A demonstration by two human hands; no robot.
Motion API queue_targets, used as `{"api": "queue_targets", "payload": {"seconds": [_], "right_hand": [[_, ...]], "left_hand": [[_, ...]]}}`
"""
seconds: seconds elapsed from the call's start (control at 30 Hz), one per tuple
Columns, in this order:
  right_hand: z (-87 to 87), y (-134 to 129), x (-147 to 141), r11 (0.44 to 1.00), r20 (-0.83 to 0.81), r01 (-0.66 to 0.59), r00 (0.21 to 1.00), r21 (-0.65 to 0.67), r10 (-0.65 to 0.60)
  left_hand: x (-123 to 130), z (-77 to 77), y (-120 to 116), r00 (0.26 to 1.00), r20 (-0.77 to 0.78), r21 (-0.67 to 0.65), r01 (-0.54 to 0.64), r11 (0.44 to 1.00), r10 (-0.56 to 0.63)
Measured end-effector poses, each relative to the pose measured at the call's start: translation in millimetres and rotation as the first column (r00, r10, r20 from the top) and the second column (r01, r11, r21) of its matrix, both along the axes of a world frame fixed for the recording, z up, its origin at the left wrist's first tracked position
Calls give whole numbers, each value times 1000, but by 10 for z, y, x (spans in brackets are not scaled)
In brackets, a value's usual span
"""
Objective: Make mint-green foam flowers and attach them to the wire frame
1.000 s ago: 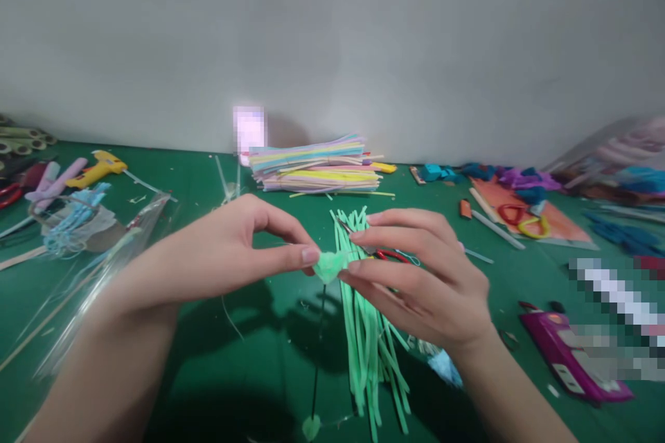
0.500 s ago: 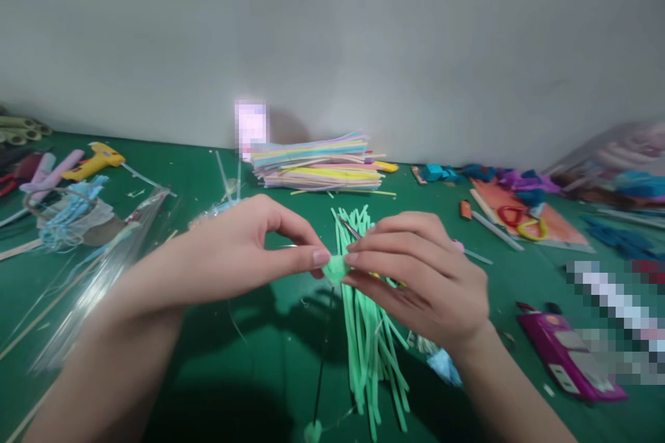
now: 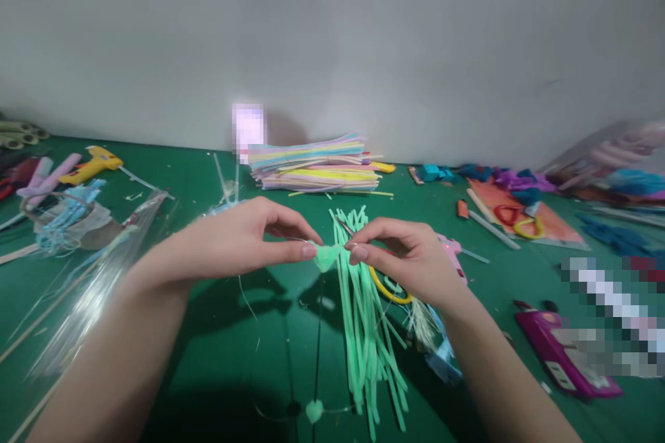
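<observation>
A small pale green heart (image 3: 325,259) is held in the air between my two hands. Its left side is pinched by the thumb and index finger of my left hand (image 3: 239,239). My right hand (image 3: 415,252) has its thumb and index finger pressed together at the heart's right edge; thin thread there is hard to make out. Lower down, a second green heart (image 3: 314,411) sits on a fine clear thread. Beside and partly beneath my right hand lies a bunch of green strips (image 3: 358,332), with yellow-handled scissors (image 3: 389,291) on it.
Bundled pastel strips (image 3: 316,166) lie by the wall. To the left are a yellow glue gun (image 3: 93,165) and clear plastic sleeves (image 3: 98,291). On the right are a pink glue gun (image 3: 453,256), an orange lighter (image 3: 462,209) and a purple case (image 3: 566,353). A blue tassel (image 3: 444,360) lies near my right forearm.
My right hand has shifted its grip, with its fingers curling back and the heart showing more fully. The lower heart has come further up into view, and the scissors' yellow handle is now uncovered.
</observation>
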State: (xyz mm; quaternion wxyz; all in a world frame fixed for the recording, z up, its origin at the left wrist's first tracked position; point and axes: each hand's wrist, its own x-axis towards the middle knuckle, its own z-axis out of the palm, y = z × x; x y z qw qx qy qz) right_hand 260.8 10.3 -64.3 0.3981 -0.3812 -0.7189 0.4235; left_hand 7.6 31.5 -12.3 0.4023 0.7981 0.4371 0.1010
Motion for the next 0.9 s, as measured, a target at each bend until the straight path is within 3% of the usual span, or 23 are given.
{"api": "queue_targets", "payload": {"seconds": [0.2,0.37,0.6,0.73,0.9], "right_hand": [[-19,23,-37,999,15,5,1000,-39,-4],[-42,19,-69,999,-18,5,1000,-48,-6],[-36,-9,-99,996,-23,-15,1000,-83,13],[-63,17,-102,993,-22,-26,999,-111,24],[-115,62,-107,995,-48,-12,999,-103,7]], "left_hand": [[16,-52,33,996,57,17,-75,997,73],[54,-26,13,1000,17,-11,-12,1000,12],[142,-32,-8,997,73,-11,37,999,-37],[81,-63,45,997,56,-23,51,998,-50],[-92,-100,141,996,76,-10,-53,999,54]]}}
